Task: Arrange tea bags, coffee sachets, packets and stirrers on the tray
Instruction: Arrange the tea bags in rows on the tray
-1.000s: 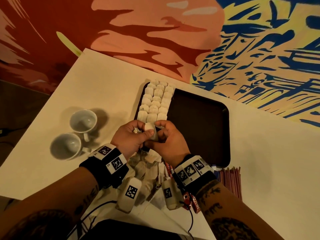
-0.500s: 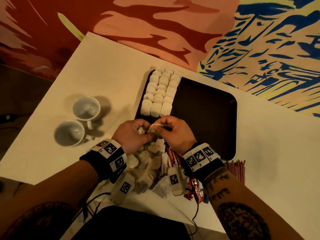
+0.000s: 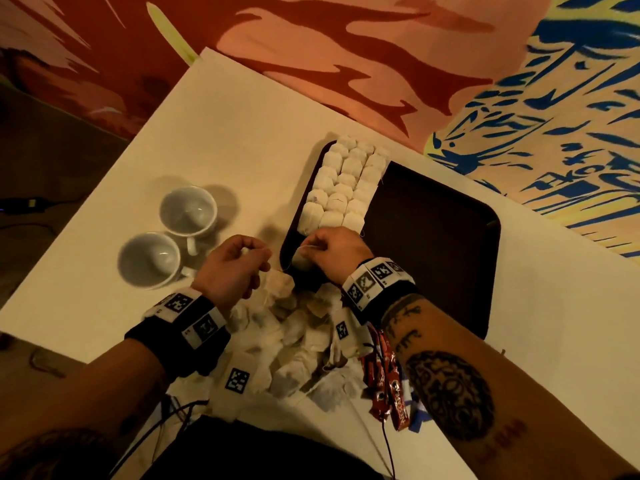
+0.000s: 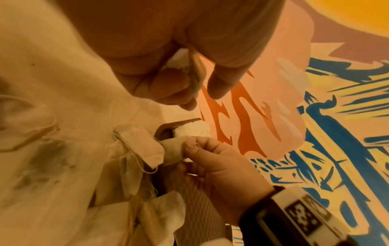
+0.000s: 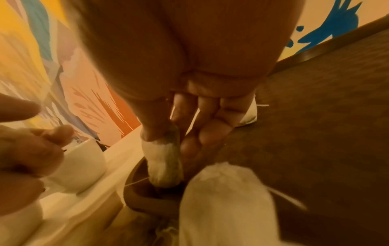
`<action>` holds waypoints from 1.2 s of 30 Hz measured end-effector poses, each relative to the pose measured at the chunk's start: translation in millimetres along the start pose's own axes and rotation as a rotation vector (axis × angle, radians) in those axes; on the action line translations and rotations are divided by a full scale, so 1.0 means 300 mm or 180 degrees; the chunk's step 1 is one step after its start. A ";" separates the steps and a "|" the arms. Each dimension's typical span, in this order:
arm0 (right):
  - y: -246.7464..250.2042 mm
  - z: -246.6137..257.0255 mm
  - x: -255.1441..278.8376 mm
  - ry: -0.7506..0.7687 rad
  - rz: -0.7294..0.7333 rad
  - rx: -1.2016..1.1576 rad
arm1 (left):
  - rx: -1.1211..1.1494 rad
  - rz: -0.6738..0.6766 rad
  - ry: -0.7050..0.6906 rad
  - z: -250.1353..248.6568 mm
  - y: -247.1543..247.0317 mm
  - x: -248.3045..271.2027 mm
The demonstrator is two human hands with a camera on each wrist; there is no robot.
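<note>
A dark tray (image 3: 433,237) lies on the white table, and neat rows of tea bags (image 3: 343,185) fill its left side. My right hand (image 3: 313,249) pinches one tea bag (image 3: 300,262) by its top, just above the tray's near left corner. In the right wrist view this tea bag (image 5: 164,163) hangs from the right hand (image 5: 168,131) over the tray (image 5: 315,133). My left hand (image 3: 256,254) hovers to the left with curled fingers, pinching the small white tag (image 4: 179,61) of the bag's thread. Loose tea bags (image 3: 287,327) are heaped under both wrists.
Two white cups (image 3: 188,211) (image 3: 149,259) stand left of the tray. Red coffee sachets (image 3: 384,386) lie by my right forearm near the table's front edge. The tray's right part is bare. A painted wall runs behind the table.
My hands have come apart. The left one drew left with the thread tag, while the right one carried the tea bag forward to the tray's near left corner.
</note>
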State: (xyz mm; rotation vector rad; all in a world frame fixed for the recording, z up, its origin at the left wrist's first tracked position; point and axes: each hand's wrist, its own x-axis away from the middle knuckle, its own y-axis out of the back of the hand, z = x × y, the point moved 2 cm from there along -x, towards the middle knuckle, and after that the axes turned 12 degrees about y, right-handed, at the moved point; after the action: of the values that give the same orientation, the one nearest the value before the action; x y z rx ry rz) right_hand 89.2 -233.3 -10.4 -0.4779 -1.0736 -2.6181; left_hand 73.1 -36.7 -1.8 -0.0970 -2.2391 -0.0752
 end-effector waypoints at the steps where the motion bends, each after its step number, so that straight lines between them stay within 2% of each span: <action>1: 0.002 -0.001 -0.019 -0.0029 -0.0054 0.0037 | 0.0045 0.0007 0.0004 -0.001 0.002 -0.001; 8: 0.047 0.007 -0.133 -0.0074 -0.0289 0.0454 | 0.0240 0.0057 0.0098 -0.017 0.000 -0.014; 13: 0.073 0.016 -0.172 -0.0094 -0.0290 0.0614 | 0.0307 0.0141 0.0152 -0.036 -0.007 -0.016; 18: 0.076 0.024 -0.167 -0.0128 -0.0277 0.0608 | 0.0282 0.0159 0.0154 -0.045 -0.011 -0.022; 24: 0.059 0.046 -0.124 -0.0170 -0.0540 0.0381 | 0.0285 0.0197 0.0158 -0.045 -0.014 -0.023; 26: 0.039 0.056 -0.111 -0.0192 -0.0434 0.0446 | 0.0351 0.0211 0.0174 -0.050 -0.020 -0.019; 31: 0.028 0.061 -0.113 -0.0233 -0.0296 0.0681 | 0.0667 0.0479 0.0287 -0.065 -0.037 -0.001; 34: 0.064 0.064 -0.094 -0.0290 -0.0432 0.0459 | 0.0920 0.0654 0.0285 -0.069 -0.048 0.010; 36: 0.085 0.077 -0.059 -0.0130 -0.0665 0.0242 | 0.1099 0.0822 0.0420 -0.087 -0.070 0.017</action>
State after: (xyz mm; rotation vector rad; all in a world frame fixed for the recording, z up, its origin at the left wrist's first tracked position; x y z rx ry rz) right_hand 119.1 -232.1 13.9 -0.4247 -1.2955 -2.7431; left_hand 88.3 -59.7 18.1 -0.1860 -2.0577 0.4307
